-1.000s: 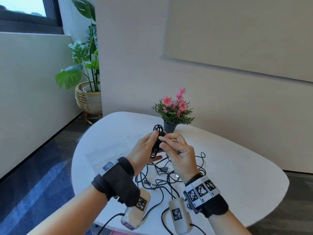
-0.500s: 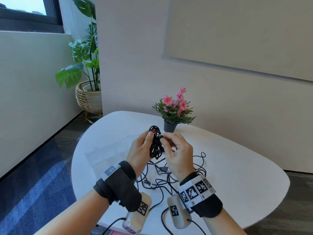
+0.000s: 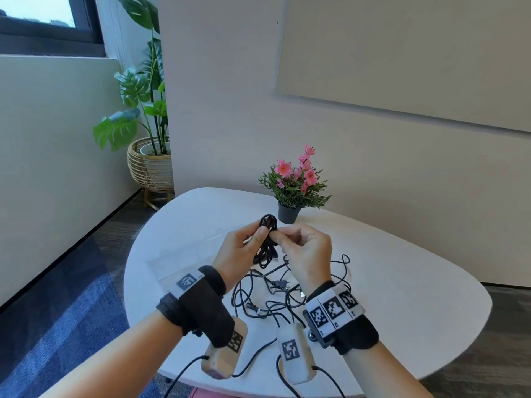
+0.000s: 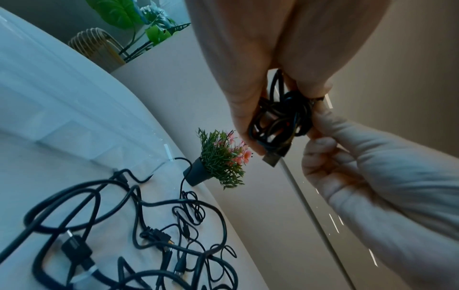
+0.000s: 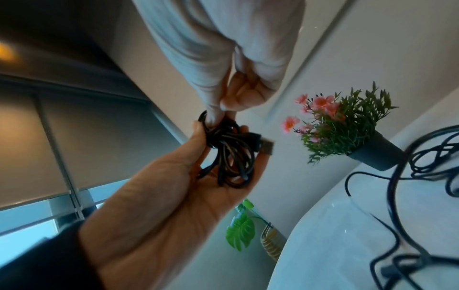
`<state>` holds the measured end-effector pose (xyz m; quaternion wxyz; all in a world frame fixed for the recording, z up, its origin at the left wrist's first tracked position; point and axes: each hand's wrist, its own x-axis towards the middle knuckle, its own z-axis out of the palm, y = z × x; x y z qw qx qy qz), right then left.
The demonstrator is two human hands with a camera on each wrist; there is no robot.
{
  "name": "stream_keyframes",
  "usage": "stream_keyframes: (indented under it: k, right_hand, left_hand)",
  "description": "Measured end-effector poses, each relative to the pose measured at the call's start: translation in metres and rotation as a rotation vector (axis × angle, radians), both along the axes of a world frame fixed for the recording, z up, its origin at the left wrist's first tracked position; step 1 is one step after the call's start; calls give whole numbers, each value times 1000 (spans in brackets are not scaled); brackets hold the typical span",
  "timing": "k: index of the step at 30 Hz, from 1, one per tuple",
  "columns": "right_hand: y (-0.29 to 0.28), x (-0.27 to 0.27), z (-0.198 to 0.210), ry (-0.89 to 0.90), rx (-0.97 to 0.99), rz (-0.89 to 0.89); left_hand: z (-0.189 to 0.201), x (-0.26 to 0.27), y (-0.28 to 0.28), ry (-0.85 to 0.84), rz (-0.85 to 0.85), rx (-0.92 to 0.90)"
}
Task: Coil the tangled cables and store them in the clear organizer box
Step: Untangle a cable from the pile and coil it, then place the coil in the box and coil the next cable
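A small coiled black cable (image 3: 267,242) is held above the white table between both hands. My left hand (image 3: 244,248) cradles the coil (image 5: 231,157) in its curled fingers, thumb against its top, and a USB plug (image 5: 267,148) sticks out past the fingers. My right hand (image 3: 298,245) pinches the coil's upper part (image 4: 285,117) between thumb and forefinger. A tangle of black cables (image 3: 275,297) lies on the table under the hands (image 4: 124,225). The clear organizer box (image 3: 184,254) sits on the table to the left, faint and partly hidden by my left wrist.
A small potted plant with pink flowers (image 3: 296,185) stands at the table's far edge just behind the hands. The round white table (image 3: 402,297) has a bare right half. A large leafy plant in a wicker pot (image 3: 149,165) stands on the floor at the left.
Both hands have shifted slightly with the coil. The right fingers have moved from the coil's side to pinch near its top. The tangle on the table has not moved.
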<state>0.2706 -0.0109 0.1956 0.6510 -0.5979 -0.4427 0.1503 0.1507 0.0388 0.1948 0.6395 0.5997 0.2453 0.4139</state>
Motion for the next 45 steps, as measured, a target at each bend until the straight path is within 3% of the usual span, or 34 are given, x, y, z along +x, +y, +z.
stream_keyframes:
  k: [2,7,9,11,14,17,21,26,31,42,43,45]
  right_hand:
    - [2,0,1,1,12,8]
    - [5,1,-7,-372,-15,14]
    - [5,3,-4,-381,-79,60]
    - [5,6,3,-185,-138,129]
    - [7,8,10,295,-139,160]
    - [8,5,6,404,-202,113]
    - [11,-1,-6,270,-136,67]
    - [10,-4,-22,-150,-81,42]
    - [9,-7,-33,-410,-70,106]
    - [32,-36,-45,-574,-230,289]
    - [34,-35,-47,-563,-237,309]
    - [37,-31,-51,-505,-280,365]
  left_hand:
    - [0,-1,2,16,7,-1]
    - [-11,-4,6,92,8,-40]
    - [-15,-3,4,81,1,-74]
    - [-14,-2,2,47,-15,-88]
    - [-11,-1,3,-2,-41,-106]
    - [-15,-2,2,-9,-17,-114]
    - [-24,1,2,-18,20,-117]
    - [-30,-1,10,-3,65,-142]
    - [-28,-15,22,-65,34,-308]
    - [-44,-43,38,49,183,-430]
    - [-46,-46,42,114,193,-407]
    - [-51,-54,53,396,219,-231]
